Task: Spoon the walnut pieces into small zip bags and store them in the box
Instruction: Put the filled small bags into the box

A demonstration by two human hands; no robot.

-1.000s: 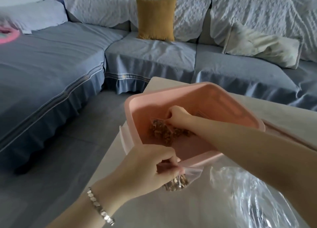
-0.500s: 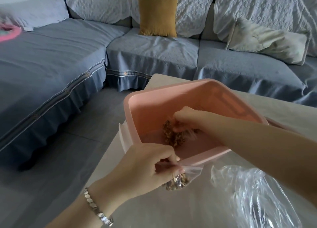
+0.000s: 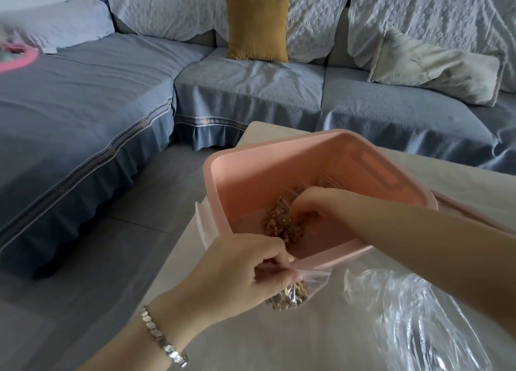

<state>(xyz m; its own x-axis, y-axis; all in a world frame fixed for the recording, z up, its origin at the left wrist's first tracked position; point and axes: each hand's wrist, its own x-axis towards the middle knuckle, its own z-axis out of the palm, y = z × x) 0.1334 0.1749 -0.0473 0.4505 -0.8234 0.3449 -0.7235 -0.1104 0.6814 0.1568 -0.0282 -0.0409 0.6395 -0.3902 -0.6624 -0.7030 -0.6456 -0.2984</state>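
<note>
A pink plastic box [image 3: 279, 144] stands on the pale table, tilted toward me. My right hand [image 3: 321, 206] reaches into it, fingers curled down on a small clear zip bag of walnut pieces [image 3: 279, 222] lying on the box floor. More clear bag edges show behind that hand. Just outside the box's near rim, my left hand [image 3: 237, 273] pinches the top of another small zip bag [image 3: 290, 295] that hangs with walnut pieces in its bottom. No spoon is in view.
A large crumpled clear plastic bag [image 3: 418, 314] lies on the table at the near right. A pink lid [image 3: 458, 206] sits behind my right forearm. The table's left edge [image 3: 178, 247] drops to grey floor. A blue-covered sofa with a yellow cushion [image 3: 257, 24] stands beyond.
My right hand has moved the walnut bag across the box floor from the left side toward the middle and near wall. My left hand has kept its bag by the rim.
</note>
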